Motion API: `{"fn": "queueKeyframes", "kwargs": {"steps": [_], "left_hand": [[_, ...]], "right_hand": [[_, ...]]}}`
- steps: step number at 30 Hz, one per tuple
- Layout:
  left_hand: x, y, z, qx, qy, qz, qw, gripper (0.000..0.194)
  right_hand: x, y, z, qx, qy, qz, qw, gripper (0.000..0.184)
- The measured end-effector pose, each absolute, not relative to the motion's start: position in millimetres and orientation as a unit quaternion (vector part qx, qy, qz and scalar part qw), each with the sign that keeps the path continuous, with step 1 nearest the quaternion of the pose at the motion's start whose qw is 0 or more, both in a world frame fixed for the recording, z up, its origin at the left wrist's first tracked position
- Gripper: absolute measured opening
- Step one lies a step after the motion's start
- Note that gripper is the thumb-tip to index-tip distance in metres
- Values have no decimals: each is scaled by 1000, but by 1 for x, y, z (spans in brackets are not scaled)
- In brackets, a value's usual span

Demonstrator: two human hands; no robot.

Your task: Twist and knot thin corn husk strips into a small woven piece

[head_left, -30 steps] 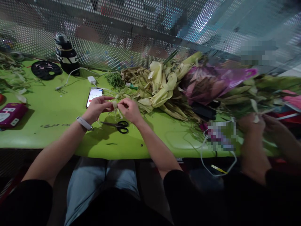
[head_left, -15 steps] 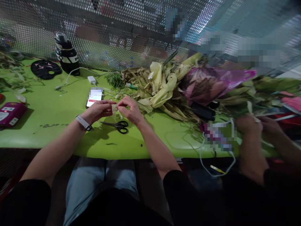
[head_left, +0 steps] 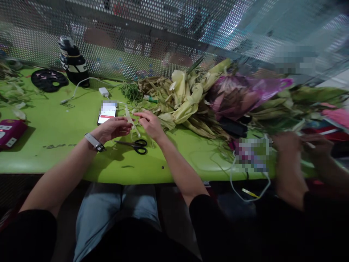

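Observation:
My left hand (head_left: 116,128), with a pale watch strap on the wrist, is closed on a narrow strip of pale corn husk (head_left: 128,115). The strip's upper end sticks up above the fingers, and a thin piece hangs down to the right. My right hand (head_left: 151,125) is just right of the strip, fingers extended toward it and apart, with nothing visible in them. Black-handled scissors (head_left: 141,146) lie on the green table (head_left: 68,160) below both hands. Behind my left hand lies a lit phone (head_left: 107,112).
A heap of dried corn husks (head_left: 188,96) and a purple plastic bag (head_left: 231,96) fill the back right. A dark bottle (head_left: 75,65), black mask (head_left: 49,80) and purple box (head_left: 12,134) stand or lie left. A co-worker's hands (head_left: 289,143) are at the right.
My right hand's fingers have come away from the husk strip and spread. The strip now stands up from my left hand. The view has shifted slightly.

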State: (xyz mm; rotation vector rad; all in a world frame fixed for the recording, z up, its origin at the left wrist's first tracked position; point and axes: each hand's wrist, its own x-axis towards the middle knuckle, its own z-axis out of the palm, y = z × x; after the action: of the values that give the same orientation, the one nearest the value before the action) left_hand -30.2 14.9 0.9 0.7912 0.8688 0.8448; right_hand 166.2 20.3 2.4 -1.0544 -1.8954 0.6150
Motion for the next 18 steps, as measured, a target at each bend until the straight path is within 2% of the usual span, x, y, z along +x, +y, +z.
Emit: {"fn": "queueKeyframes", "kwargs": {"steps": [3, 6, 13, 18], "left_hand": [[-33, 16, 3, 366, 393, 402, 742, 16], [-34, 16, 6, 370, 390, 404, 740, 10], [-36, 18, 2, 382, 393, 390, 740, 9], [-37, 18, 2, 398, 404, 379, 731, 13]], "right_hand": [[173, 15, 12, -347, -778, 246, 462, 26], [178, 7, 23, -287, -825, 237, 425, 26], [179, 10, 23, -257, -841, 246, 407, 14], [177, 12, 21, -255, -841, 253, 405, 16]]}}
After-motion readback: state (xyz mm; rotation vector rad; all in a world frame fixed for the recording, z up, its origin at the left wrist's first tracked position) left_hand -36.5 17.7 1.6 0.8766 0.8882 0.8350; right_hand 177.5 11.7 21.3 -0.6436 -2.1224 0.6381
